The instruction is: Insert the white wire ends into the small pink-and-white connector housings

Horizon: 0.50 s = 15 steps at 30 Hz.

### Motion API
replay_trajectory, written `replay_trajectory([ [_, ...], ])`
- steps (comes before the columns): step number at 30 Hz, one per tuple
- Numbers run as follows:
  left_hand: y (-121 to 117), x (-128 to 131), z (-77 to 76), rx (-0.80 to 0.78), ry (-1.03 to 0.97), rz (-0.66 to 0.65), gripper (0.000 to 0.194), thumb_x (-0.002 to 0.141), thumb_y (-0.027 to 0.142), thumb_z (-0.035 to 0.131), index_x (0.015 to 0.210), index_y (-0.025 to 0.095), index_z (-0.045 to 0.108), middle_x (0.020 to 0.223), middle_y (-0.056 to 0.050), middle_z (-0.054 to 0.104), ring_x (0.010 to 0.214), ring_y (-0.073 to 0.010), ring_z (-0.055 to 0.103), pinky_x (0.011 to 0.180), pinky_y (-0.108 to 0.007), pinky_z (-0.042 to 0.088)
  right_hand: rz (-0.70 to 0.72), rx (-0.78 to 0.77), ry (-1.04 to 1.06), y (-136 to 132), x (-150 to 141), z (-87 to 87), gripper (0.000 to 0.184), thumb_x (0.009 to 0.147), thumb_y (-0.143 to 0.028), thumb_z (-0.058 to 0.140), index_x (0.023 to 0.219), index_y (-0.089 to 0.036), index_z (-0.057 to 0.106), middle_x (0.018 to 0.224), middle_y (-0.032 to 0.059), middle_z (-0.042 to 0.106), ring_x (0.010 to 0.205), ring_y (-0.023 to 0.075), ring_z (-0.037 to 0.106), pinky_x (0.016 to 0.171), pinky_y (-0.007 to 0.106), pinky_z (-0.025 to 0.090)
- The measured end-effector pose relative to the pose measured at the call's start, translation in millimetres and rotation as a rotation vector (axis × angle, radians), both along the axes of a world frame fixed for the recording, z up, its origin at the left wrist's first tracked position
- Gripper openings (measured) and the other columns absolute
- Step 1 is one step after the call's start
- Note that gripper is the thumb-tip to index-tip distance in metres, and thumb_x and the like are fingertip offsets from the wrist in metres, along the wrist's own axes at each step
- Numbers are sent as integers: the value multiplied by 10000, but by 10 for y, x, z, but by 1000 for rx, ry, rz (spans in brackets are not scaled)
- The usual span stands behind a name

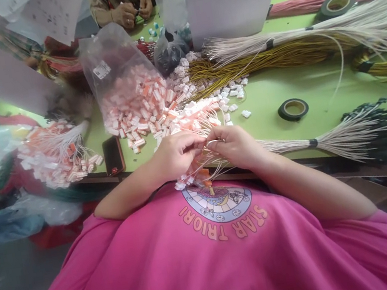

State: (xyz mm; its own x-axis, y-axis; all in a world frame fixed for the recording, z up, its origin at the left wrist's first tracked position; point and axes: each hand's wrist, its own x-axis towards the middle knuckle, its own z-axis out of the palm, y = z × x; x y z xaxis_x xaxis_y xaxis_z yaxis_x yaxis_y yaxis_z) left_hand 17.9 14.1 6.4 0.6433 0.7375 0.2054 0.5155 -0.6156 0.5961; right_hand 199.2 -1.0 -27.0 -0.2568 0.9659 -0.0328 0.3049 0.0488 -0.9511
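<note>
At the near table edge my left hand (180, 151) and my right hand (233, 145) meet, fingertips almost touching. A thin white wire shows in the pinch of my right hand. The fingers of my left hand are pressed together too, but what lies between them is too small to make out. White wires (272, 146) run from under my right hand to a taped bundle with black ends (381, 127). Beneath and behind my hands lie white and orange connectors (193, 112), several with wires attached. More connectors fill a clear plastic bag (103, 56) beyond my left hand.
A phone (113, 155) lies left of my hands, near wired connectors (60, 153). Black tape rolls (292, 109) and white and yellow wire bundles (261, 63) are on the right. Grey-white dividers (228, 4) stand behind. Across the table are another person's hands (134, 11).
</note>
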Motion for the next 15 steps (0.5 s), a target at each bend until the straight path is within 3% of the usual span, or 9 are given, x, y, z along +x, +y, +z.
replay_trajectory([
  [10, -17, -117, 21, 79, -39, -16, 159, 815, 148, 585, 924, 189, 692, 828, -27, 699, 764, -122, 617, 716, -250, 493, 97, 57, 68, 14, 32, -55, 97, 739, -228, 553, 692, -168, 614, 640, -7, 602, 581, 103, 512, 579, 264, 418],
  [15, 49, -234, 5, 187, 3, -84, 160, 830, 214, 608, 974, 204, 677, 912, -36, 705, 843, -140, 627, 782, -284, 490, 140, 332, -76, 36, 117, -40, 150, 798, -205, 518, 777, -177, 665, 753, 28, 654, 705, 134, 590, 678, 291, 458],
])
